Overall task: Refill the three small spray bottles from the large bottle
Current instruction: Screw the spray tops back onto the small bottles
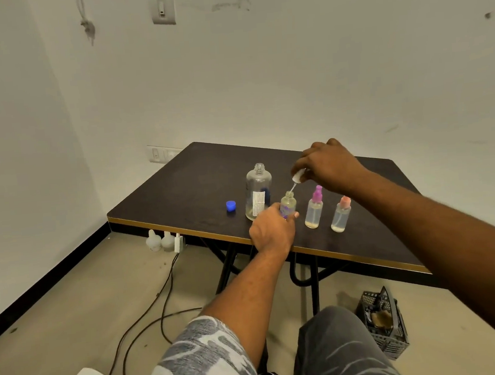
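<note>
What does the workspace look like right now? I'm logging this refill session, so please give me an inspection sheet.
Surface: dark table with a gold edge, no spills seen.
Job's things: large bottle upright, uncapped, its blue cap beside it; open small bottle; pink-topped bottle and peach-topped bottle upright, capped, with liquid.
Clutter: nothing seen on the table.
Grippers: left hand holds the open small bottle; right hand holds its white spray top above the neck.
Cables: black cables trail across the floor from a plug strip.
Surroundings: black crate on the floor; wall switch.
</note>
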